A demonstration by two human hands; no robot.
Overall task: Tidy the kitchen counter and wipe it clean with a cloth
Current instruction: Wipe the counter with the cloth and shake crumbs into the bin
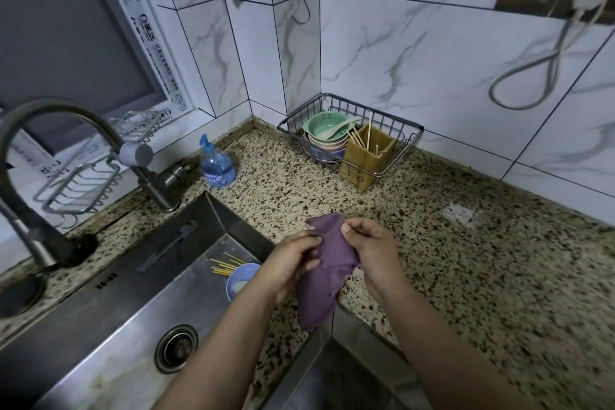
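1 purple cloth [324, 271] hangs in the air over the front edge of the counter [466, 260], just right of the sink [139, 336]. 2 hands hold it. The left hand [289, 265] grips its left side with curled fingers. The right hand [371, 251] pinches its top edge between thumb and fingers. The bottom of the cloth droops down at 6 o'clock.

At 9 o'clock from the cloth, 1 blue bowl [241, 280] sits in the sink with a few yellow sticks [226, 266] beside it; they are too thin to count. 1 drain [176, 348] is lower down at 7 o'clock.

At 12 o'clock, 1 wire basket [404, 135] stands in the corner. It holds 1 stack of bowls [324, 140], 1 white spoon [336, 130] and 1 wooden box [367, 156] with sticks.

At 11 o'clock stands 1 blue soap bottle [216, 165]. At 10 o'clock is 1 curved tap [66, 110], with 2 wire racks [80, 190] behind it.
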